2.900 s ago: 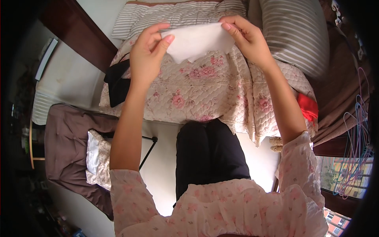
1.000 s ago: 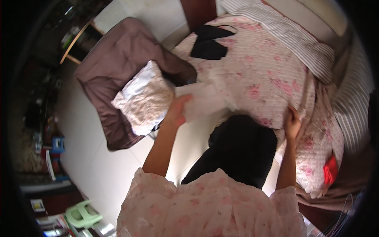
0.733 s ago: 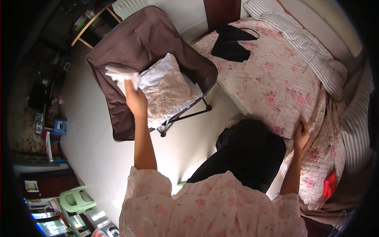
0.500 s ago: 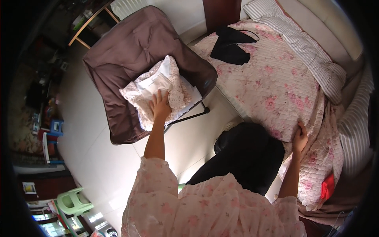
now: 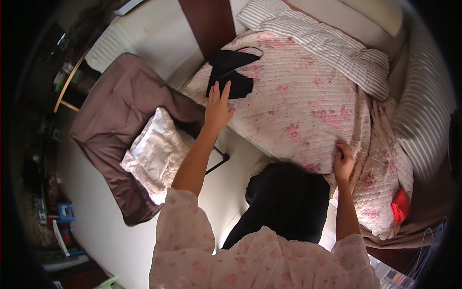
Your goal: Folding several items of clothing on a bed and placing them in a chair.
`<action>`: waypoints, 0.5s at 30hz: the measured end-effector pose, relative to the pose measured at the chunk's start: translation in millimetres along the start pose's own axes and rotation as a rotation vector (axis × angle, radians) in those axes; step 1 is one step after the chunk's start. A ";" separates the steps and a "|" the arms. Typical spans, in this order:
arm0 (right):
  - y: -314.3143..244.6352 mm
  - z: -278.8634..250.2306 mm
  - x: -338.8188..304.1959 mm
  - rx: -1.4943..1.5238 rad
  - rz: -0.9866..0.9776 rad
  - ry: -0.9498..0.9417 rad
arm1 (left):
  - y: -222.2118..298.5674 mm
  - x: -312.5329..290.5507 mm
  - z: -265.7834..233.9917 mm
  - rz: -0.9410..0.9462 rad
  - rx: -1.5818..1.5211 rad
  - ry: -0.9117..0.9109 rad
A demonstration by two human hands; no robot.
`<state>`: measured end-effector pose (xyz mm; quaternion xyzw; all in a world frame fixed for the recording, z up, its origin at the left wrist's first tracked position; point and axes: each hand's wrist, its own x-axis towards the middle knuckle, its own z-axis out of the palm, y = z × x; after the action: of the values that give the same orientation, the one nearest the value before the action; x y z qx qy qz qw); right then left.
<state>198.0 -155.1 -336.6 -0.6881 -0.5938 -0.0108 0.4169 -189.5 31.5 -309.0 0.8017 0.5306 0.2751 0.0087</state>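
Note:
My left hand (image 5: 220, 108) reaches forward with fingers spread and nothing in it. Its fingertips are at the lower edge of a black garment with a thin strap (image 5: 222, 65), which lies on the floral quilt (image 5: 284, 113); whether they touch it I cannot tell. On the quilt's near side rests my right hand (image 5: 343, 164), fingers loosely bent, holding nothing visible. To the left, folded pale patterned clothes (image 5: 156, 151) lie on the seat of a brown padded folding chair (image 5: 122, 96).
A striped pillow (image 5: 317, 36) and a striped bolster (image 5: 426, 111) line the bed's far and right sides. A red cloth (image 5: 400, 205) lies at the quilt's lower right. My black-clad leg (image 5: 288, 207) is against the bed. Wires (image 5: 428, 248) show at lower right.
My left hand has left the folded clothes on the chair and moved right to the black garment on the bed. My view has shifted; my right hand stays on the quilt, its fingers more bent.

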 end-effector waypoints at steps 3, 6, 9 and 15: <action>-8.9 5.8 1.5 -0.006 -0.028 0.025 | -10.3 31.3 27.0 -0.111 0.387 -0.125; -11.7 5.2 2.2 -0.014 -0.022 0.048 | -8.0 53.9 16.7 -0.092 0.335 -0.055; -3.5 -0.8 1.0 -0.021 0.014 0.068 | 47.8 62.5 -20.1 -0.070 -0.035 0.014; -31.7 11.8 -18.2 0.699 0.480 -0.064 | 148.3 21.7 -103.4 -0.052 -0.611 -0.074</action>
<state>160.8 -164.6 -335.8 -0.6238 -0.3975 0.3098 0.5974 -104.4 -43.5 -166.6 0.7575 0.4431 0.3923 0.2756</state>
